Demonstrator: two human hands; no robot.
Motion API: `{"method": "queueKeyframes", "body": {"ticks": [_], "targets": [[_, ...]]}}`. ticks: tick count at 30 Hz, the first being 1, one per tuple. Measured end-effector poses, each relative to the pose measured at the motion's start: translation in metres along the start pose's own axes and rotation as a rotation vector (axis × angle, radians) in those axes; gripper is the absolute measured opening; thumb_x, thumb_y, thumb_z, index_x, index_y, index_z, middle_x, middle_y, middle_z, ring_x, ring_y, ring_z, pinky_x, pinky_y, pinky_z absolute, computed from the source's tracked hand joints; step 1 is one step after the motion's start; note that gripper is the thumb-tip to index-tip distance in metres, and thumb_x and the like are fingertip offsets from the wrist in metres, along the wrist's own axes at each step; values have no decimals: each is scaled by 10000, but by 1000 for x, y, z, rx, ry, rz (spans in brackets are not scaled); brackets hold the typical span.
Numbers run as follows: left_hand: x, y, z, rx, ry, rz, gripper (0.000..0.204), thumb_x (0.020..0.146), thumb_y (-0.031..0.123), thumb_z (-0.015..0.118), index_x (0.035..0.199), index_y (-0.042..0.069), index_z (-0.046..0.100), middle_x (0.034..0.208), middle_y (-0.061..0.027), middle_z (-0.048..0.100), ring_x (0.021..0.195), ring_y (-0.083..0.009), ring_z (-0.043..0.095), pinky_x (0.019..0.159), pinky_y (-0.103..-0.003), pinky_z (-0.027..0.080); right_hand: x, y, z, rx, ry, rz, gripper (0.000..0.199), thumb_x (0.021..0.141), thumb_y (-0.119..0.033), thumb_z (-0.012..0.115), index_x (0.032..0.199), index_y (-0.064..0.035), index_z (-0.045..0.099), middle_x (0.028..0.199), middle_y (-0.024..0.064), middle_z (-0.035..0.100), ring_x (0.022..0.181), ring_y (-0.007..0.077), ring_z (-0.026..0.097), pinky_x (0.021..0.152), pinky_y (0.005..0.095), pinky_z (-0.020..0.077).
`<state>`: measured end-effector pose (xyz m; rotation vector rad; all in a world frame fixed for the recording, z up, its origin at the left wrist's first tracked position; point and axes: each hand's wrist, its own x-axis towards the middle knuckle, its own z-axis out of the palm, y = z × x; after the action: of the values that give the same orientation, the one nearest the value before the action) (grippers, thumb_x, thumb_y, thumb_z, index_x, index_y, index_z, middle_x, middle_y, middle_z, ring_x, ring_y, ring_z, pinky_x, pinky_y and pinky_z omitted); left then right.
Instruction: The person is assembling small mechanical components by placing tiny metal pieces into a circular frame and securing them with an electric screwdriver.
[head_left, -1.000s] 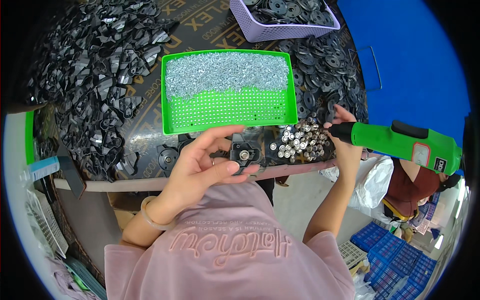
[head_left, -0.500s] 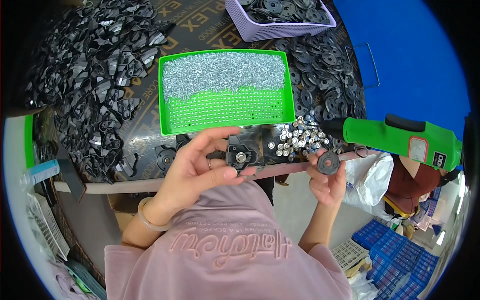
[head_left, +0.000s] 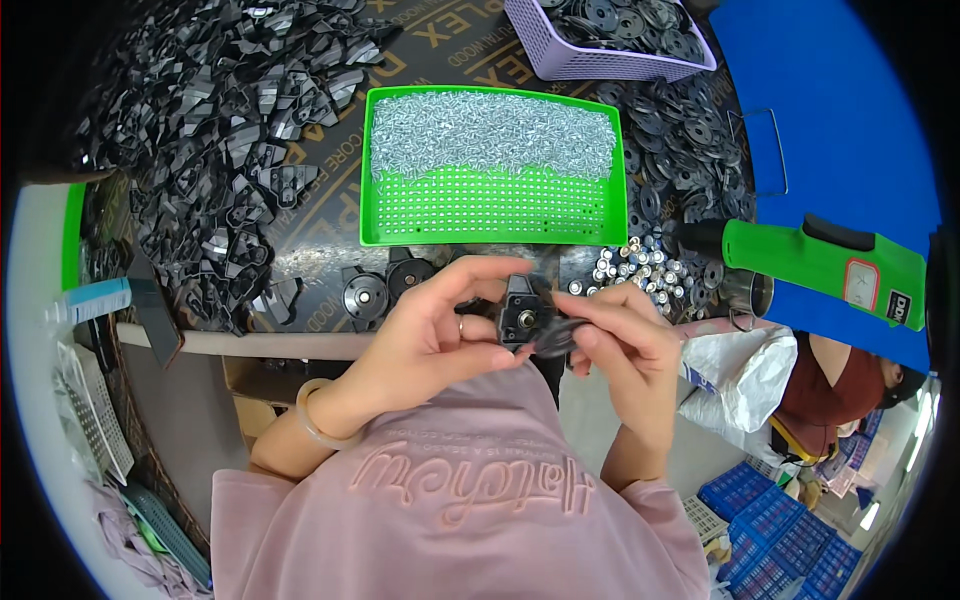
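Small black plastic part (head_left: 520,318) w/ a round metal centre sits between both hands, held up in front of the chest, just off the near edge of the surface (head_left: 330,215); left hand (head_left: 440,325) grips it from the left, thumb under, fingers curled over the top; right hand (head_left: 620,335) pinches a dark round disc (head_left: 556,335) against the part's right side, fingers closed on it. Just behind the hands: two black round pieces (head_left: 385,290) on the surface edge, & a cluster of small silver caps (head_left: 640,272) to the right; beyond those a green perforated tray (head_left: 490,205) w/ its far half full of silver screws (head_left: 490,145). Big heap of black plastic pieces (head_left: 220,150) fills the left side; black discs (head_left: 690,150) spread on the right, more in a lilac basket (head_left: 600,62) at the far edge. Green power screwdriver (head_left: 810,262) hangs near right, untouched; white bag (head_left: 735,375) below it.
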<state>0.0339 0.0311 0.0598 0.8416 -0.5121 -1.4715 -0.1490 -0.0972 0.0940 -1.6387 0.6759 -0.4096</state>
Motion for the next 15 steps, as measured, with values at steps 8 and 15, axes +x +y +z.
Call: {"method": "queueKeyframes", "body": {"ticks": [8, 15], "targets": [[-1, -4, 0, 79, 4, 17, 690, 839, -202, 610, 1457, 5, 382, 1155, -76, 475, 1060, -162, 633, 921, -297, 559, 11, -7, 19, -25, 171, 106, 105, 833, -11, 770, 890, 8, 684, 838, 33, 624, 646, 57, 621, 527, 190, 479], [1, -7, 1, 70, 3, 9, 686, 843, -196, 617, 1457, -15, 370, 1182, -87, 483, 1066, -199, 655, 926, -318, 575, 13, 6, 22, -205, 253, -63, 91, 819, -23, 789, 851, -10, 705, 763, 8, 588, 579, 33, 529, 480, 193, 354]]}}
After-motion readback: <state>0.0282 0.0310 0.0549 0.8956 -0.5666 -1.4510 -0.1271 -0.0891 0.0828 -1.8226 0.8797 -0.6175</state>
